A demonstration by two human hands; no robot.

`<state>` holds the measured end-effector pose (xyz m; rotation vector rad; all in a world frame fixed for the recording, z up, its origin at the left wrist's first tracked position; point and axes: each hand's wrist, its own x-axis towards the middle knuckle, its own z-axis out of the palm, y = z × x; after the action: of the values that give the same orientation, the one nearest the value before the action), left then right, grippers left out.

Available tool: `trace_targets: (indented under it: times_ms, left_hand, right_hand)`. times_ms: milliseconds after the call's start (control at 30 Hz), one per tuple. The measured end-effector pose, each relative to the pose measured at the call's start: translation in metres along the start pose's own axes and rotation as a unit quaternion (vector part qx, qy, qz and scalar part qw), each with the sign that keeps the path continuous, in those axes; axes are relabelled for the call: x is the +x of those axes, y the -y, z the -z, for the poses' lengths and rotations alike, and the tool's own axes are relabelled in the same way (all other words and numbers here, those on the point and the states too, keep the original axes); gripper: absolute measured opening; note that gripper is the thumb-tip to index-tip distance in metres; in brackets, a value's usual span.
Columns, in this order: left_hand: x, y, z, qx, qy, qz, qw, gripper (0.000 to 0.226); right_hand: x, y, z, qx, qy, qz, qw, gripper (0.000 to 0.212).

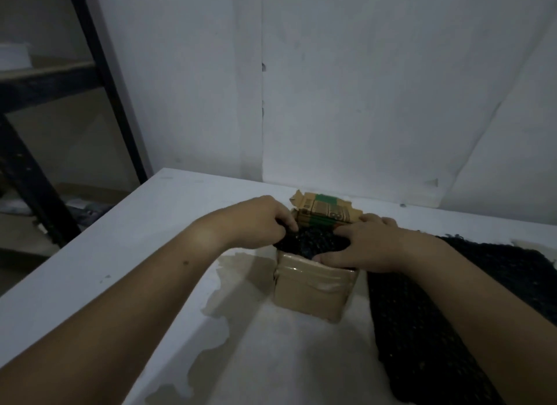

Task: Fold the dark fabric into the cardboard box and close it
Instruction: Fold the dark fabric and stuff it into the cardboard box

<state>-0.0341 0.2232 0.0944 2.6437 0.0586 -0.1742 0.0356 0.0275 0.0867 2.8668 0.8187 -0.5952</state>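
Note:
A small taped cardboard box [313,293] stands on the white table, its far flap [327,211] with green print raised. Dark knitted fabric [310,243] fills the box's open top. A long part of the same dark fabric [422,329] trails out over the right side and lies across the table under my right forearm. My left hand [259,220] has its fingers curled into the fabric at the box's left rim. My right hand [361,242] lies over the fabric at the right rim, thumb along the near edge and fingers spread.
The white table [135,269] has worn patches where the coating has peeled near the box. A pale wall rises right behind the box. A dark metal shelf frame [99,82] stands off the table's left edge.

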Motion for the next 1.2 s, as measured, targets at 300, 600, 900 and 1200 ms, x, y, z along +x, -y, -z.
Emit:
trace_targets:
  times_ms: [300, 600, 900, 1200]
  left_hand:
    - [0.019, -0.004, -0.002, 0.057, 0.000, -0.010, 0.998, 0.021]
    - [0.032, -0.003, -0.031, 0.112, 0.024, 0.068, 0.991, 0.035]
    - [0.045, -0.030, -0.045, 0.249, 0.030, 0.098, 0.963, 0.029]
    - [0.007, -0.017, 0.005, 0.116, 0.104, 0.041, 0.987, 0.045]
  right_hand:
    - [0.002, -0.009, 0.009, 0.055, 0.037, 0.060, 0.996, 0.099]
    - [0.002, -0.002, 0.011, 0.002, -0.005, 0.050, 0.999, 0.093]
    - [0.006, 0.002, 0.020, 0.037, 0.038, 0.076, 0.996, 0.088]
    - [0.000, -0.012, 0.018, 0.117, -0.009, 0.109, 0.987, 0.081]
